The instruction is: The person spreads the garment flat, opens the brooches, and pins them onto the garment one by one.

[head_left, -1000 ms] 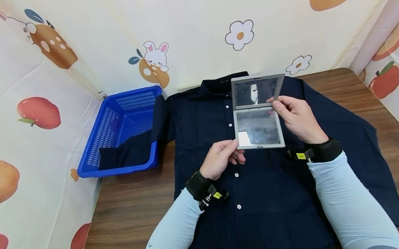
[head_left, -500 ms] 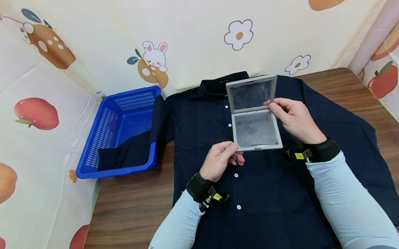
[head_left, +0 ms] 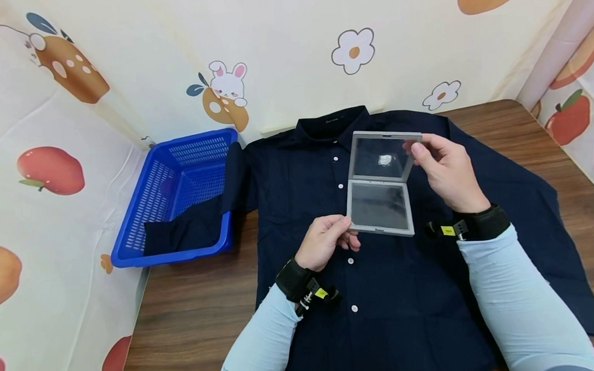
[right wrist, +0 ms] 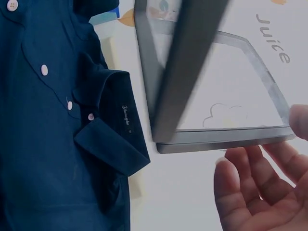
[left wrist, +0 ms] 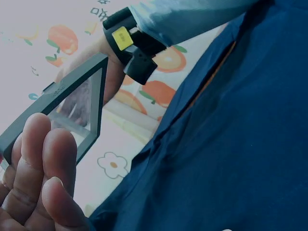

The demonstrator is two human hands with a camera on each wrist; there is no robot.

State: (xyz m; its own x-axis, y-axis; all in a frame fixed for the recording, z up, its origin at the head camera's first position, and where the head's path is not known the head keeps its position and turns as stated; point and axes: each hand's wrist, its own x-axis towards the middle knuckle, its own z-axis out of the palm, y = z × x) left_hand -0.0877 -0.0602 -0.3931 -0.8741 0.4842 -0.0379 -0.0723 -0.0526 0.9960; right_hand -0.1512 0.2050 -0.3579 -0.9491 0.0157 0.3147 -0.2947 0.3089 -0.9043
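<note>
A hinged, flat square case [head_left: 379, 180] with grey frames and see-through panels stands unfolded above the navy button-up shirt [head_left: 303, 234]. My left hand [head_left: 323, 239] pinches the lower left corner of its near panel. At the far panel's upper right corner, my right hand [head_left: 448, 169] holds the frame between thumb and fingers. In the right wrist view the two grey frames [right wrist: 226, 139] meet at an angle, with the right fingers [right wrist: 260, 178] below one edge. The left wrist view shows the left fingers [left wrist: 36, 144] against the case's dark edge. A bright reflection sits in the far panel.
The shirt lies spread, buttoned, collar [head_left: 331, 124] toward the wall, on a wooden table [head_left: 193, 314]. A blue plastic basket [head_left: 172, 259] stands at the left with one shirt sleeve [head_left: 190, 230] draped into it. A fruit-and-bunny patterned cloth [head_left: 292, 49] rises behind.
The right hand's grip has shifted from near the hinge to the far panel's upper corner. The case has tilted and come slightly nearer, its far edge lower in the head view.
</note>
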